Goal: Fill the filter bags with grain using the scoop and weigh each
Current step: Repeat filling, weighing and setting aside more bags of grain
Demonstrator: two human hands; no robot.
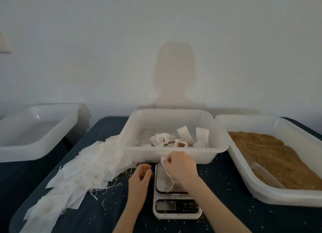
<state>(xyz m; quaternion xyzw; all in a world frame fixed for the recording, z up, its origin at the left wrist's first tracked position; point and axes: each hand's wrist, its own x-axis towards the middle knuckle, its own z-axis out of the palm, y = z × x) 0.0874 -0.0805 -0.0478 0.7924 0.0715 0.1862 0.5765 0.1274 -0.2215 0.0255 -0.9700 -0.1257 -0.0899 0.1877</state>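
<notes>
The filter bag (163, 160) is white, thin and limp, with a long drawstring (169, 179) hanging down from it. The right hand (180, 165) pinches it at the top, above the platform of the white kitchen scale (176, 213). The left hand (141, 174) is just beside the scale with the fingers curled; whether it holds something I cannot tell.

The middle tub (174, 154) behind the scale holds several filter bags — some standing, some fallen. The right tub (296, 198) is filled with brown grain (271, 154), and a clear scoop (264, 173) lies in it, partly buried. The left tub (34, 138) stands apart. A heap of flat empty bags (83, 164) spreads over the dark table (235, 215) — loose grains lie around.
</notes>
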